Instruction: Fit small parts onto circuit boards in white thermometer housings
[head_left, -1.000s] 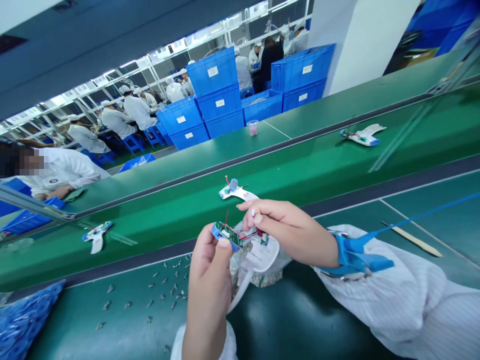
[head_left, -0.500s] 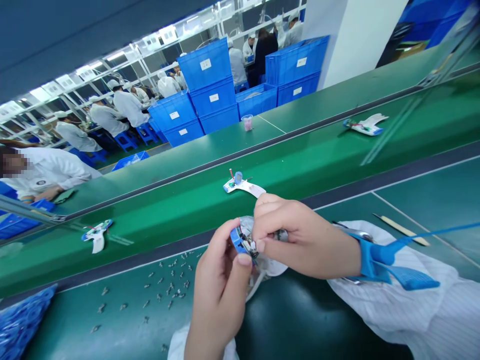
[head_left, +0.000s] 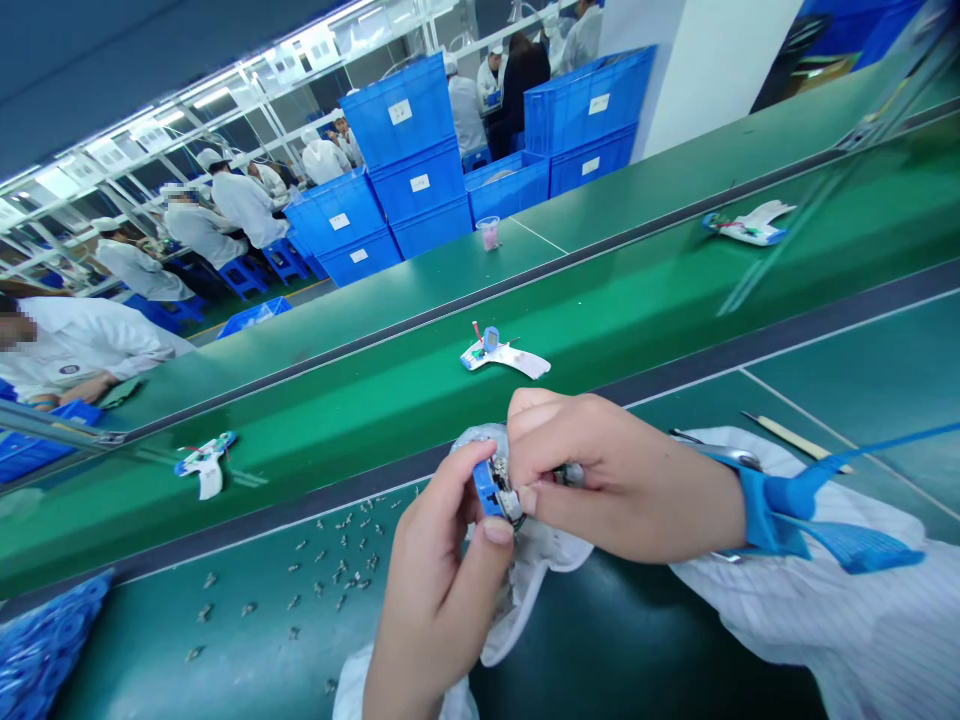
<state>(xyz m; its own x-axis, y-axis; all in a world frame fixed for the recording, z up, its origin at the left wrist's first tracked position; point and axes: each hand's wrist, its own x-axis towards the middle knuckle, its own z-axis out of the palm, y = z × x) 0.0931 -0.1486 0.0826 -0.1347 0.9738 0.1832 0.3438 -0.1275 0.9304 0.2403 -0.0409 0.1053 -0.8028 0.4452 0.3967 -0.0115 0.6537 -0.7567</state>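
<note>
My left hand is closed round a partly assembled blue-and-white device, its thumb and forefinger on the blue end. Small wired electronic parts show in the open side. Fingertips of my right hand are pinched together against those parts. What they hold is hidden. A curved white shell hangs below, between the hands. A blue strap circles my right wrist. On the green belt ahead lies a similar open white pistol-shaped device with a small display and wires.
Other open devices lie on the belt at left and right. Several small metal parts are scattered beside a blue bag. A pale-handled pointed tool lies at right. Across stand blue crates; a co-worker sits at left.
The devices on the belt have shifted to the right. The device in my hands has turned a little, and more of its white shell shows below. Both hands keep their grip.
</note>
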